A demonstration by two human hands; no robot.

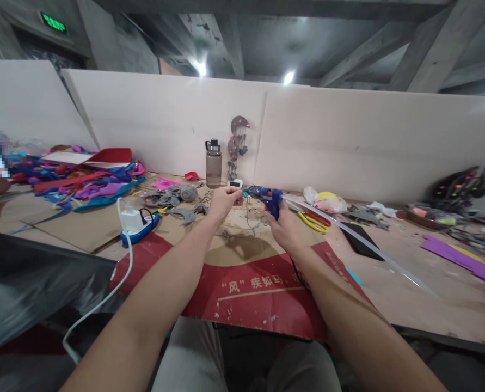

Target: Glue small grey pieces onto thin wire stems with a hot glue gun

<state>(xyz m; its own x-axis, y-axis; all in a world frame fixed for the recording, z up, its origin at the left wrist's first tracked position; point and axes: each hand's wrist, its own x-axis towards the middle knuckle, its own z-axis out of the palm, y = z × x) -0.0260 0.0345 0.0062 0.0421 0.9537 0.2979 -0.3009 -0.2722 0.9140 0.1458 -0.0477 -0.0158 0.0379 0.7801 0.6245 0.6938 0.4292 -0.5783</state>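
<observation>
Gripped the blue glue gun [273, 204] by its handle in the right hand [285, 224], above the far part of the cardboard [258, 317], with a clear glue stick [360, 237] stretching near-right. Held the left hand [223, 202] just beside the gun's front end, thumb and fingertips pressed together, perhaps on something too small to tell. Seemed a gluing step; likely called next for steady aim, clear of the fingertips.

Bottle [213, 170] before white panel [156, 120]
</observation>
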